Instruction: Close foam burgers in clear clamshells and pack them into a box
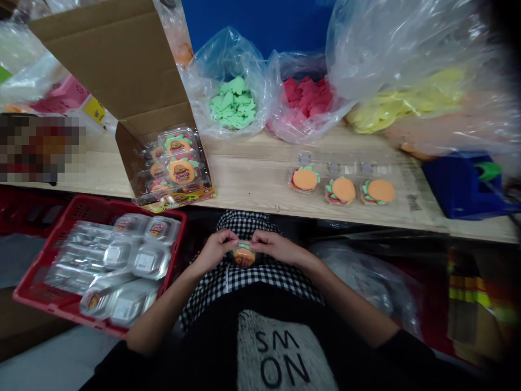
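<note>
Low over my lap, a small clear plastic clamshell box (244, 256) with a toy burger inside is pinched along its far edge by both hands. My left hand (220, 247) grips the left corner between thumb and fingers. On the right corner, my right hand (271, 243) does the same. The box's label faces me, but its print is too small to read. On the table edge ahead stand three open clamshells with toy burgers: a left one (305, 179), a middle one (342, 190) and a right one (378, 191).
An open cardboard box (152, 65) holds several packed burgers. Below it, a red crate (30, 282) carries stacked clear clamshells. Plastic bags hold green pieces (234, 103), red pieces (307, 98) and yellow pieces (407, 103). A blue tape dispenser (456, 187) stands at the right.
</note>
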Demonstrator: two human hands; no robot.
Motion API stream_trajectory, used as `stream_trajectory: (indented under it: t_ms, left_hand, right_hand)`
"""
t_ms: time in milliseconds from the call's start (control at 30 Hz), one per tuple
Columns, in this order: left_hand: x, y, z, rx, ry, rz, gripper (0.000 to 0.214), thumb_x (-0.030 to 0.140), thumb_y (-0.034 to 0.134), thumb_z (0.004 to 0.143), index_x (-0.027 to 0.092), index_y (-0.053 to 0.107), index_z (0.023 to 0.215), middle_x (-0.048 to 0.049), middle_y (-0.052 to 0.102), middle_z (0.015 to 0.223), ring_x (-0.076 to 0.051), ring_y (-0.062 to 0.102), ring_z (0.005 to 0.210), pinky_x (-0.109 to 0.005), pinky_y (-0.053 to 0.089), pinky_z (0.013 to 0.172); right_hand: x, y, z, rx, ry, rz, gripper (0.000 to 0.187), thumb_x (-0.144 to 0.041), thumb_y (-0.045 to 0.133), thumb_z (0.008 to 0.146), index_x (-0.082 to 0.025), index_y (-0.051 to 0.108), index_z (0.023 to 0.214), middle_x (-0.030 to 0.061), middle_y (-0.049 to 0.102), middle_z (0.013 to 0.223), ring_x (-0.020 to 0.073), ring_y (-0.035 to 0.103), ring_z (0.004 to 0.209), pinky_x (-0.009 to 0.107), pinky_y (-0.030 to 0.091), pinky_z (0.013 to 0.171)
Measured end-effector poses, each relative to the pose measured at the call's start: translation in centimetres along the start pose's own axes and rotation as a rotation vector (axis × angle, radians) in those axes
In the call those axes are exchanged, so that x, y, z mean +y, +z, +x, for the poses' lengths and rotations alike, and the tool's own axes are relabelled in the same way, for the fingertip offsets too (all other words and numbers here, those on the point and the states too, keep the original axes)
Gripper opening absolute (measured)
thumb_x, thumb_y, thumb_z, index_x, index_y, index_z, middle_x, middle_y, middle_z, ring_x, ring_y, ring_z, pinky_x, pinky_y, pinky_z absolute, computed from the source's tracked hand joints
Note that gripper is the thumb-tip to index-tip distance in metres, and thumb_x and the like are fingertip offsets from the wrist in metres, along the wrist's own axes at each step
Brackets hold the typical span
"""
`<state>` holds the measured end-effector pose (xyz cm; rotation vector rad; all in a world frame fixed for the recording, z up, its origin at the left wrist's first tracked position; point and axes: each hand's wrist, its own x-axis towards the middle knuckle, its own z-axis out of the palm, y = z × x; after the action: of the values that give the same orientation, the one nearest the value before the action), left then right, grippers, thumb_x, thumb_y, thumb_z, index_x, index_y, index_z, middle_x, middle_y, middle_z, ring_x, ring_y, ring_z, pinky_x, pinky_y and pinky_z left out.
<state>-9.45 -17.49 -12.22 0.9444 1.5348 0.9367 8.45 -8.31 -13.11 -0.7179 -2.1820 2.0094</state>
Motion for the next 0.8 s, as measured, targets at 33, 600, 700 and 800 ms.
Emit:
stream_trajectory:
  t_ms: [33,600,700,800]
  left_hand:
    - [0.0,0.1,0.0,-0.013,-0.002,0.005,0.017,0.029,0.060,0.066,0.013,0.057,0.066,0.0005,0.053,0.065,-0.011,0.046,0.064,-0.023,0.036,0.063]
    - [4.0,-0.8,0.8,-0.406,0.247,0.582,0.058,0.038,0.072,0.055,0.018,0.046,0.103,-0.0058,0.059,0.094,-0.020,0.056,0.082,-0.030,0.042,0.073]
    - [3.5,-0.7,1.1,-0.441,0.292,0.488,0.070,0.035,0.069,0.060,0.022,0.037,0.121,-0.0076,0.055,0.112,-0.020,0.053,0.098,-0.031,0.040,0.084]
    - [2.7,-0.9,1.2,-0.444,0.321,0.491,0.066,0.034,0.065,0.066,0.025,0.038,0.126,-0.0069,0.051,0.118,-0.020,0.048,0.106,-0.034,0.034,0.093]
  right_hand:
    - [0.1,0.1,-0.1,0.000,0.015,0.025,0.029,-0.043,0.049,0.078,-0.018,0.041,0.066,-0.0036,0.038,0.063,0.0099,0.035,0.061,0.022,0.029,0.055]
    - [-0.2,-0.4,2.2,-0.106,-0.035,0.191,0.026,-0.041,0.055,0.074,-0.016,0.047,0.070,-0.0049,0.043,0.065,0.0082,0.039,0.060,0.022,0.033,0.057]
    - [-0.4,-0.5,2.4,-0.116,-0.047,0.288,0.022,-0.038,0.058,0.072,-0.017,0.052,0.078,-0.0052,0.045,0.066,0.0082,0.041,0.061,0.022,0.034,0.059]
    - [-0.2,-0.7,2.3,-0.066,-0.016,0.297,0.021,-0.035,0.061,0.070,-0.017,0.052,0.075,-0.0058,0.045,0.064,0.0078,0.041,0.059,0.022,0.035,0.058]
